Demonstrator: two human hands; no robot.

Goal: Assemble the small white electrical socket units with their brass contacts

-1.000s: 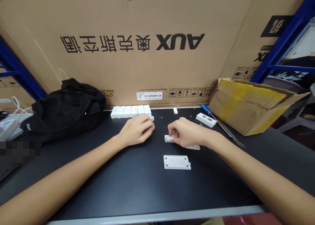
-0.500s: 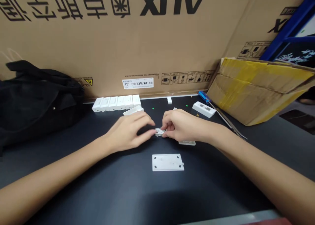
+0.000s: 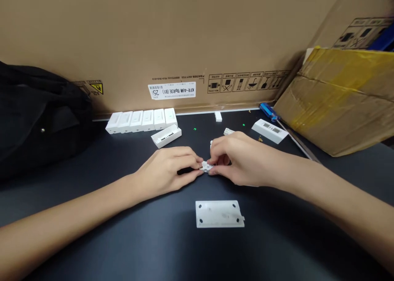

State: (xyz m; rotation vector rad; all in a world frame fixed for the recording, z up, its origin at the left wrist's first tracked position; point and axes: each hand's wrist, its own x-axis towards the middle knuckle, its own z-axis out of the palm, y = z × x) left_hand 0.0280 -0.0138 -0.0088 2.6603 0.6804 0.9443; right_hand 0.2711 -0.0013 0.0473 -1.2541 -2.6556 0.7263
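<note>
One large cardboard carton [image 3: 154, 39] stands behind a black worktop [image 3: 292, 240], with a black bag [image 3: 37, 117] to the left and a yellow-taped cardboard box [image 3: 341, 100] to the right. Six white plastic housings [image 3: 141, 121] sit in a row along the back, a blue-handled screwdriver [image 3: 267, 109] lies beside the box, and a white drilled plate [image 3: 219, 213] lies nearer the person. Over the worktop, the left hand [image 3: 166, 168] and right hand [image 3: 243, 160] grip a small white plastic part [image 3: 207, 166] between their closed fingers [image 3: 193, 160].

On our black table [image 3: 277, 240] we see six white plastic housings [image 3: 141, 122] in a row along the back edge, a white four-holed plate [image 3: 219, 213] toward the front, a black fabric bag [image 3: 37, 117] at left, and a yellow-taped cardboard box [image 3: 338, 100] at right.
</note>
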